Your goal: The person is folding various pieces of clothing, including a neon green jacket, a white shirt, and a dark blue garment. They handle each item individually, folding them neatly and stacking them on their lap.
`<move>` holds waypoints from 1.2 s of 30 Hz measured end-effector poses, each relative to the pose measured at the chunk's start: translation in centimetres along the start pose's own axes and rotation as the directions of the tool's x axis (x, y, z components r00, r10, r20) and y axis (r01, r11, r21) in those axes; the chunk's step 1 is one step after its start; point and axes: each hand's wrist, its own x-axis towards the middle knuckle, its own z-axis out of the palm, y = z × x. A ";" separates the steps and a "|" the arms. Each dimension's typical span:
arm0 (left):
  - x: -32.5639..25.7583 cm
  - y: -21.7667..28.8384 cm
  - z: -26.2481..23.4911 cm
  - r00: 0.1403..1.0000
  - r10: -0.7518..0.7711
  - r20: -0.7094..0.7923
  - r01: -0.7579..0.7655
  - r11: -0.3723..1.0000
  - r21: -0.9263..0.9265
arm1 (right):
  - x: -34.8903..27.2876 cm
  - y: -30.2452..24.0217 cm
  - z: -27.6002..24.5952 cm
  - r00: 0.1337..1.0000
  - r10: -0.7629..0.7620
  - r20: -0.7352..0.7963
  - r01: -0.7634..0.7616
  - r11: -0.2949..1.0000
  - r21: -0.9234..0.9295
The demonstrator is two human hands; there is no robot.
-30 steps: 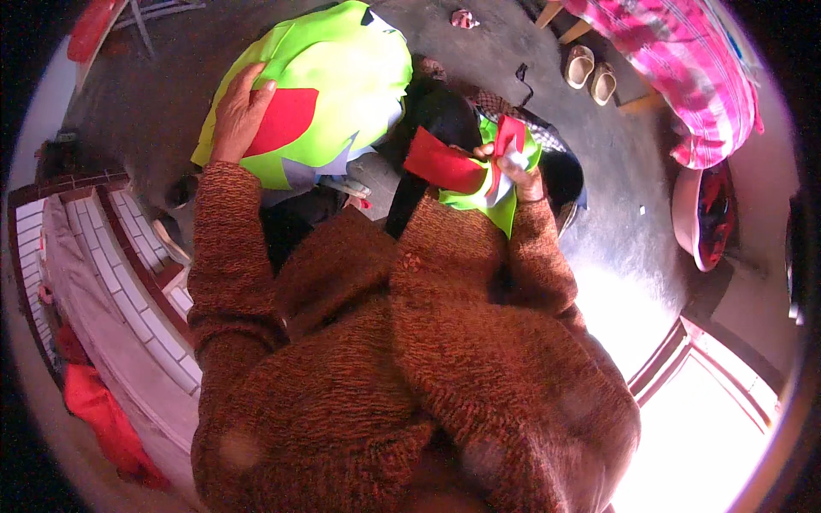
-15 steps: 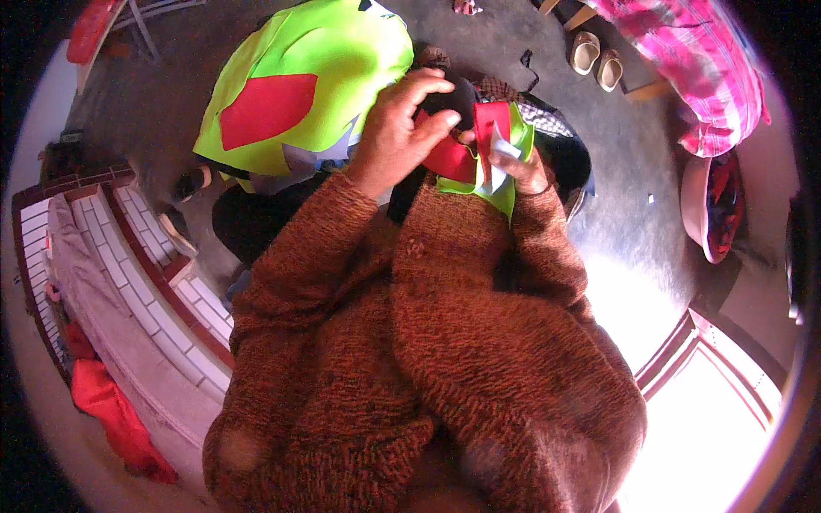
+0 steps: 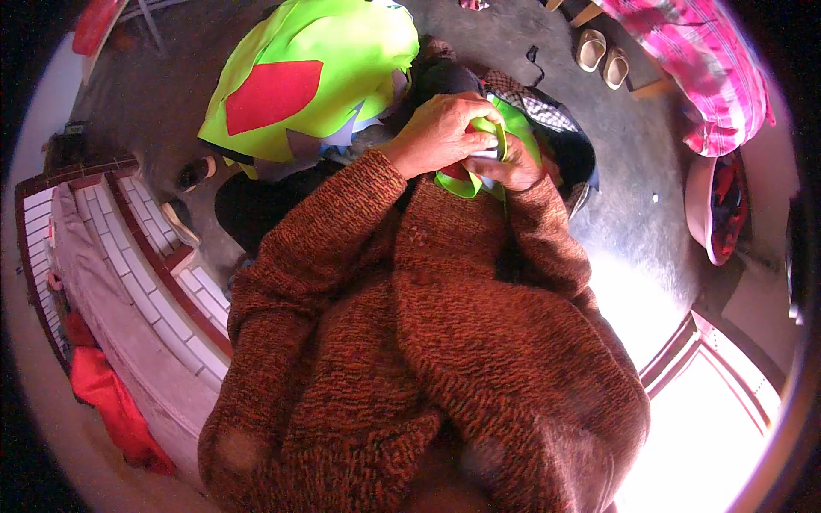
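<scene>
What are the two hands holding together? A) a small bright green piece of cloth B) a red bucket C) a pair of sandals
A: the left hand and right hand both grip a small bright green piece of cloth in front of the brown sweater.

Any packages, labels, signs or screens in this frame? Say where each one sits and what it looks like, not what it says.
No package, label, sign or screen shows.
Nearest to a marking: a red patch, four-sided and plain, on the big lime-green cloth spread on the floor ahead of the person.
Left hand and right hand both grip a small lime-green cloth piece with some red on it; no printing can be made out.
</scene>
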 end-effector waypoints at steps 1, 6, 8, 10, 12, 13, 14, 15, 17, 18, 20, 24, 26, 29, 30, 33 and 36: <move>-0.1 -0.2 0.1 1.000 -0.019 0.005 0.019 1.000 -0.023 | 0.1 0.0 0.1 1.000 -0.006 -0.015 0.006 0.999 0.039; -0.6 0.0 -1.6 0.982 -0.162 -0.096 0.146 0.977 -0.159 | 0.1 -0.3 0.5 0.996 0.013 -0.091 -0.005 0.996 0.086; -0.8 0.7 -2.8 0.971 -0.210 -0.112 0.182 0.958 -0.220 | 0.3 -0.2 0.6 0.996 -0.008 -0.092 0.015 0.997 0.080; -1.0 1.2 -3.5 0.946 -0.310 -0.098 0.245 0.878 -0.412 | 0.3 -0.8 0.7 0.996 0.027 -0.087 -0.019 0.996 0.091; -1.1 0.9 -3.3 0.921 -0.355 -0.157 0.244 0.844 -0.478 | 0.3 -0.7 1.1 0.993 -0.027 -0.119 0.039 0.995 0.093; -1.2 0.6 -2.9 0.907 -0.378 -0.185 0.239 0.825 -0.512 | 0.4 -0.4 1.1 0.989 -0.023 -0.146 0.039 0.994 0.106; -1.4 0.0 -2.5 0.900 -0.388 -0.200 0.221 0.800 -0.557 | 0.4 -0.1 1.0 0.985 -0.018 -0.174 0.039 0.992 0.118; -1.5 -0.2 -2.3 0.877 -0.423 -0.227 0.224 0.779 -0.586 | 0.5 0.1 1.0 0.979 -0.013 -0.202 0.040 0.991 0.130; -1.8 -0.1 -1.7 0.826 -0.494 -0.271 0.225 0.730 -0.645 | 0.6 0.6 1.1 0.958 -0.032 -0.286 0.069 0.990 0.121; -1.9 -1.2 -1.2 0.814 -0.502 -0.293 0.228 0.739 -0.634 | 0.8 0.8 0.9 0.942 -0.052 -0.332 0.087 0.992 0.093; -1.9 -0.9 -0.8 0.799 -0.511 -0.316 0.179 0.705 -0.687 | 1.0 0.8 1.2 0.903 -0.045 -0.428 0.119 0.982 0.149; -2.2 -1.2 -0.7 0.805 -0.496 -0.326 0.117 0.671 -0.732 | 1.0 1.5 0.8 0.886 0.019 -0.463 0.152 0.932 0.330; -2.4 -1.6 -0.6 0.787 -0.548 -0.284 0.086 0.552 -0.829 | 0.8 2.5 -0.4 0.898 0.064 -0.436 0.116 0.921 0.373; -2.8 -2.9 -0.2 0.771 -0.617 -0.160 0.060 0.319 -0.946 | 0.3 2.3 -1.0 0.833 0.156 -0.531 0.084 0.913 0.399; -3.0 -3.2 0.0 0.765 -0.629 -0.140 0.071 0.299 -0.952 | 0.1 2.5 -1.4 0.782 0.165 -0.601 0.105 0.916 0.388; -3.2 -3.4 0.4 0.756 -0.643 -0.126 0.095 0.297 -0.950 | -0.5 1.4 -1.4 0.729 0.006 -0.684 0.166 0.968 0.186; -3.4 -4.7 0.9 0.787 -0.614 -0.061 0.087 0.209 -0.974 | -1.0 0.7 -1.2 0.780 -0.190 -0.596 0.331 0.934 0.135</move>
